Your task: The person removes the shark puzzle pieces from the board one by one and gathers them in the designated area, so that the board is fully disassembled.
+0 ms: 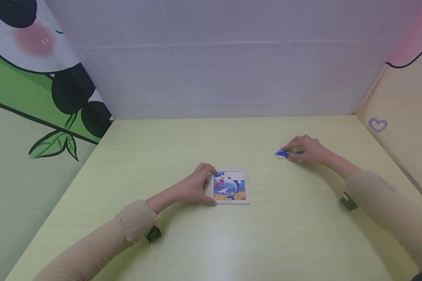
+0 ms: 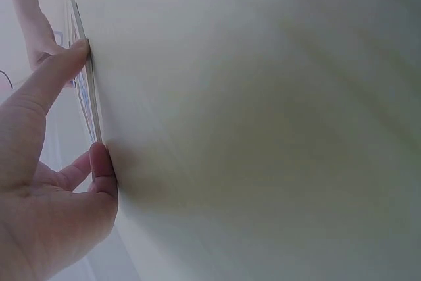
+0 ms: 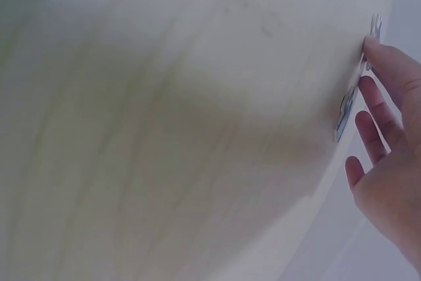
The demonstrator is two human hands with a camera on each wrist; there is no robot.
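Note:
A square jigsaw puzzle with a pale frame (image 1: pixel 247 187) lies on the table, its picture a white whale over blue sea and yellow sand. White backing shows in the upper part of the picture. My left hand (image 1: pixel 194 185) grips the frame at its left side, thumb at the near corner and fingers at the far one. In the left wrist view the frame (image 2: pixel 96 106) appears edge-on between thumb and fingers. Farther off to the right, my right hand (image 1: pixel 311 150) pinches a blue puzzle piece (image 1: pixel 282 153) at the tabletop. Another puzzle piece (image 3: pixel 345 113) lies under its fingers.
The pale wooden table (image 1: pixel 225 238) reaches back to a white cloth wall (image 1: pixel 211 78). Printed side panels stand at left and right, the right panel (image 1: pixel 408 148) bearing a purple heart. Dark wrist devices (image 1: pixel 153 234) sit at both cuffs.

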